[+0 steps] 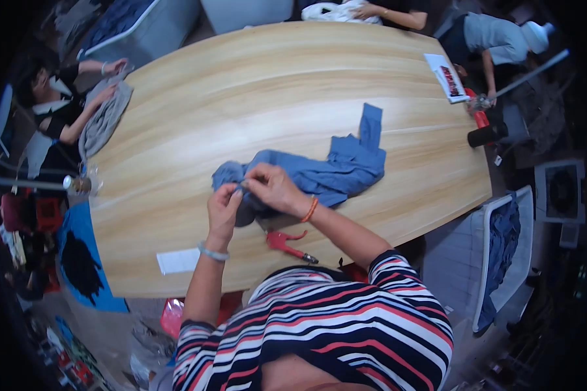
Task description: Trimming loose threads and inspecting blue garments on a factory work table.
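A crumpled blue garment (346,171) lies across the wooden table (241,85) in front of me, with one narrow piece, like a sleeve or cuff, stretching toward the far right. Over its left end my two hands meet, fingertips close together. My left hand (223,207), with a pale bangle at the wrist, pinches a small bit of the cloth. Opposite it, my right hand (275,190), wearing an orange bracelet, pinches at the same spot. The exact part between the fingertips is too small to make out.
A red gun-shaped tool (284,242) lies near me, and a white sheet (178,262) is at the near left. Blue cloth fills a bin (525,241) on the right. People work at the left, far and right edges; a gray garment (104,120) hangs over the left edge.
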Demonstrator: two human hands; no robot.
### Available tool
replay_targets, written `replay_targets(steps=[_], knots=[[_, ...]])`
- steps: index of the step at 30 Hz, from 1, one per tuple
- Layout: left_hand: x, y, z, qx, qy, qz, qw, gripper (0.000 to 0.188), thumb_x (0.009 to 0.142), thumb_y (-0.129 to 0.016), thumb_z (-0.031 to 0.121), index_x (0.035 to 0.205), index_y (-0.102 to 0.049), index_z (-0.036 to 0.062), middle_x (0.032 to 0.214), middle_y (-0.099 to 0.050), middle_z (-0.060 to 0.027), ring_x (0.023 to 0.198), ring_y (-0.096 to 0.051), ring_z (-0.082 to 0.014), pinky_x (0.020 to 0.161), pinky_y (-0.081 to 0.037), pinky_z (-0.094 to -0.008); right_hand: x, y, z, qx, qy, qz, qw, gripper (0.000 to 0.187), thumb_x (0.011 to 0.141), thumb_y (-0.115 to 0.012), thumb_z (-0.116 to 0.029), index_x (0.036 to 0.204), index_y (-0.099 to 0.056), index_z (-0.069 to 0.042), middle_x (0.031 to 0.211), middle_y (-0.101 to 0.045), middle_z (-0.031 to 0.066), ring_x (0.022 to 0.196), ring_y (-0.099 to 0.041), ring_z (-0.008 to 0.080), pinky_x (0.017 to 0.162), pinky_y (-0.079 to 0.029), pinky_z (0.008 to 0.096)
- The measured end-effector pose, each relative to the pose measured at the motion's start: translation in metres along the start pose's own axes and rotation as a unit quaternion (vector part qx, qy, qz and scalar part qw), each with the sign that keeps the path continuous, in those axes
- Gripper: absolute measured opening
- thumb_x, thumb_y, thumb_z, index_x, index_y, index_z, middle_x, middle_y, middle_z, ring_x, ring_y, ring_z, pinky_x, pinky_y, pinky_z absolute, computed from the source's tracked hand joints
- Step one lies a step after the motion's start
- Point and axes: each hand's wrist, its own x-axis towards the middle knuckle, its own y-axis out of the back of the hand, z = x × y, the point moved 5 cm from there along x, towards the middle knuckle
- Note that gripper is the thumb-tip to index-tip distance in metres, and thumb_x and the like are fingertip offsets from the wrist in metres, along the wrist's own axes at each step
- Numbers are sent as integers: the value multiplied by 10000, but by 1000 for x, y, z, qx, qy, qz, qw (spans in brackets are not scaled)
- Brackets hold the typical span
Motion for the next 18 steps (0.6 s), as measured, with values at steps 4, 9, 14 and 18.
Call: replay_targets(steps=[4, 9, 14, 18], knots=[[-4, 3, -15, 11, -11, 21, 1000, 94, 874, -569, 38, 963, -593, 17, 831, -578, 39, 727, -495, -15, 648, -388, -158, -15, -2, 9, 3, -18, 8, 1000, 129, 825, -626, -114, 840, -612, 13, 729, -585, 79, 656, -557, 104, 588, -453, 253], [-2, -1, -16, 8, 21, 34, 999, 67, 861, -568, 16, 924, -589, 26, 795, -570, 49, 682, -479, -4, 614, -366, -147, -15, 5, 8, -31, 0, -13, 999, 131, 813, -636, -100, 855, -597, 18, 748, -587, 100, 668, -580, 140, 603, -463, 269], [7, 2, -28, -9, 33, 46, 998, 60, 854, -571, 8, 906, -580, 36, 790, -562, 51, 669, -473, -3, 608, -366, -151, -11, 7, -9, -161, 127, -69, 976, 131, 771, -621, -48, 867, -550, 5, 816, -563, 153, 761, -591, 300, 674, -481, 348], [11, -2, -30, -4, 39, 42, 998, 62, 850, -568, 1, 896, -567, 42, 778, -549, 50, 681, -485, -10, 600, -374, -155, -11, 7, -15, -244, 240, -57, 938, 132, 759, -601, -28, 873, -537, -8, 823, -545, 139, 787, -574, 312, 688, -480, 370]])
